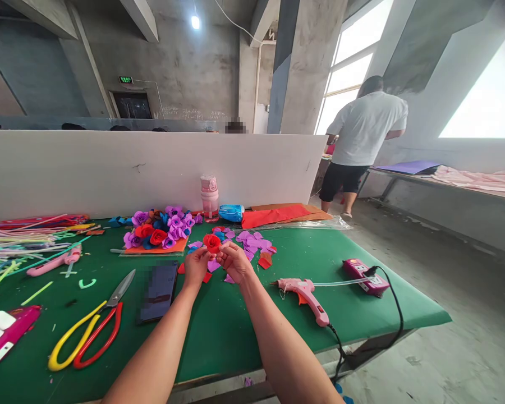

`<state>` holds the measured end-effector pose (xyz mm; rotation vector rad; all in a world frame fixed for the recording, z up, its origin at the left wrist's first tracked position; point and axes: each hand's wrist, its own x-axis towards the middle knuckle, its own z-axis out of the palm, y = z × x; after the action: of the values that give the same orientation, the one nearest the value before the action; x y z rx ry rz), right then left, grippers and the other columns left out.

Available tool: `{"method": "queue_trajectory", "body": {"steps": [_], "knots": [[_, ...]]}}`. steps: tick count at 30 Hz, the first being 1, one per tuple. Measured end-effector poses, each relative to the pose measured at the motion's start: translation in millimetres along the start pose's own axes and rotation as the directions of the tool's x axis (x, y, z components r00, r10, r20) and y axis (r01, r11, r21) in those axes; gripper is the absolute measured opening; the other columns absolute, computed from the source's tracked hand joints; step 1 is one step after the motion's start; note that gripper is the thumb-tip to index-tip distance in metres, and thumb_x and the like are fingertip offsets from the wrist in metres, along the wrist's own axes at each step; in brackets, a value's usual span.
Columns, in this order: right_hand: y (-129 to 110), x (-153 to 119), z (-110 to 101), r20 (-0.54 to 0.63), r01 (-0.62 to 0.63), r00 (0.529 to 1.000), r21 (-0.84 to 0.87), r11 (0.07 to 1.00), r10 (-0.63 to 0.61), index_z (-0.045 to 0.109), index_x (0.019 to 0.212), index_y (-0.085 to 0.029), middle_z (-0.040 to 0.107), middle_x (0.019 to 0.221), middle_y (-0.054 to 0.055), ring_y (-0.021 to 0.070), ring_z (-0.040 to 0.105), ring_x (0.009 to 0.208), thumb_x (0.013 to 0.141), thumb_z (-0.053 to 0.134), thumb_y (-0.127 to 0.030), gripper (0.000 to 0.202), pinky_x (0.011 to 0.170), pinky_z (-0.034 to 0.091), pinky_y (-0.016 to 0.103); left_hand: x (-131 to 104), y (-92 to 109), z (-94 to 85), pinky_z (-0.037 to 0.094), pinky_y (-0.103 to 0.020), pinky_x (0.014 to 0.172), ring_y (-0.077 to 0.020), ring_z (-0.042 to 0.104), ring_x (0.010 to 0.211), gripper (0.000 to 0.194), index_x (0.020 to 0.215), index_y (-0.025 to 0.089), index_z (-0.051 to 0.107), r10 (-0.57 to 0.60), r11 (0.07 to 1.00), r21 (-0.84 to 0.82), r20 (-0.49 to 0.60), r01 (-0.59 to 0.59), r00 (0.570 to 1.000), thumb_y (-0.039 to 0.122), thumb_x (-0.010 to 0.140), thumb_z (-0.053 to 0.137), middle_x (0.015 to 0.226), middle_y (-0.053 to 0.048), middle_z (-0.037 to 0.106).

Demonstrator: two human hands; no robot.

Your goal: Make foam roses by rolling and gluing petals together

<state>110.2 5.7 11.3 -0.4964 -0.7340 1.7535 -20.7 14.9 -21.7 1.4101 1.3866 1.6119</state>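
Observation:
A red paper flower (211,242) is held up between my two hands over the green table. My left hand (196,266) pinches it from the left and below. From the right, my right hand (234,261) grips its edge with thumb and fingers. Loose purple petals (252,242) lie on the table just behind and beside the hands, with a few red and blue ones among them. To the left, a heap of finished purple, red and blue flowers (160,227) rests on an orange sheet. A pink glue gun (305,293) lies right of my right forearm, with a clear glue stick in its back.
Scissors (105,317) and a phone (157,292) lie left of my arms. Pipe cleaners (25,241) cover the far left. A power strip (364,276) with a black cord sits at right. A pink bottle (210,199) stands by the white partition (151,168). A person (366,129) stands beyond.

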Motion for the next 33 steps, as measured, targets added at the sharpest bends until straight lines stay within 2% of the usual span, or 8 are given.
{"method": "queue_trajectory", "body": {"steps": [8,11,14,17,23,27,33], "knots": [[-4.4,-1.3,1.0,-0.018,-0.031,0.999,-0.032,0.999,0.03,0.054,0.06,-0.018,0.059,0.051,-0.003,0.0075,0.054,0.047,0.056,0.078,-0.024,0.025,0.052,0.046,0.019,-0.3,1.5,-0.2,0.051,-0.028,0.06,-0.0184,0.067,0.059,0.015,0.069,0.018,0.07,-0.004,1.0,0.005,0.007,0.004,1.0,0.03,0.068,0.061,0.061,-0.001,0.071],[-7.7,-0.5,0.1,-0.065,-0.045,0.997,-0.117,0.992,0.037,0.057,0.062,-0.016,0.061,0.053,-0.002,0.0068,0.052,0.045,0.06,0.076,-0.034,0.026,0.048,0.044,0.019,1.5,-2.6,-0.1,0.052,-0.029,0.06,-0.019,0.067,0.059,0.019,0.07,0.016,0.071,-0.009,1.0,-0.011,0.011,0.009,1.0,0.034,0.068,0.063,0.061,-0.002,0.071],[-9.6,0.7,-0.8,-0.106,0.006,0.994,-0.162,0.987,-0.023,0.06,0.065,-0.015,0.062,0.057,-0.001,0.0058,0.051,0.045,0.063,0.073,-0.041,0.029,0.048,0.043,0.018,2.6,-5.6,0.5,0.053,-0.031,0.062,-0.0199,0.067,0.059,0.027,0.078,0.016,0.073,-0.014,0.999,-0.036,0.031,0.015,0.999,0.04,0.07,0.064,0.063,-0.004,0.072],[-9.4,1.1,-0.1,-0.091,0.039,0.994,-0.171,0.985,-0.056,0.061,0.067,-0.015,0.061,0.059,-0.001,0.0055,0.051,0.045,0.062,0.073,-0.04,0.028,0.048,0.043,0.018,2.7,-6.6,1.2,0.054,-0.033,0.066,-0.0207,0.068,0.063,0.03,0.082,0.017,0.074,-0.003,0.999,-0.054,0.054,0.006,0.999,0.043,0.07,0.066,0.066,-0.004,0.072],[-8.4,0.3,2.7,-0.029,0.019,0.999,-0.113,0.993,-0.022,0.059,0.067,-0.016,0.061,0.058,-0.001,0.0069,0.051,0.046,0.062,0.075,-0.042,0.031,0.049,0.043,0.02,2.0,-5.9,1.4,0.053,-0.032,0.064,-0.0199,0.066,0.061,0.026,0.075,0.017,0.073,0.008,0.999,-0.04,0.054,-0.006,0.998,0.041,0.068,0.067,0.063,-0.003,0.071],[-8.3,0.7,0.5,-0.041,0.077,0.996,-0.089,0.993,-0.081,0.058,0.067,-0.017,0.056,0.053,-0.004,0.0057,0.048,0.044,0.064,0.075,-0.041,0.029,0.048,0.041,0.019,1.5,-5.4,0.9,0.052,-0.03,0.062,-0.0191,0.066,0.06,0.021,0.07,0.018,0.073,0.008,1.0,-0.007,0.061,-0.008,0.998,0.038,0.068,0.067,0.062,-0.003,0.071],[-6.5,0.0,-3.0,-0.038,0.096,0.994,-0.103,0.99,-0.1,0.06,0.071,-0.018,0.056,0.05,-0.005,0.006,0.049,0.045,0.062,0.076,-0.036,0.026,0.051,0.044,0.019,0.8,-7.1,1.5,0.052,-0.03,0.063,-0.019,0.066,0.061,0.02,0.072,0.019,0.074,0.016,1.0,-0.01,0.089,-0.015,0.996,0.037,0.069,0.067,0.064,-0.002,0.071]]}}
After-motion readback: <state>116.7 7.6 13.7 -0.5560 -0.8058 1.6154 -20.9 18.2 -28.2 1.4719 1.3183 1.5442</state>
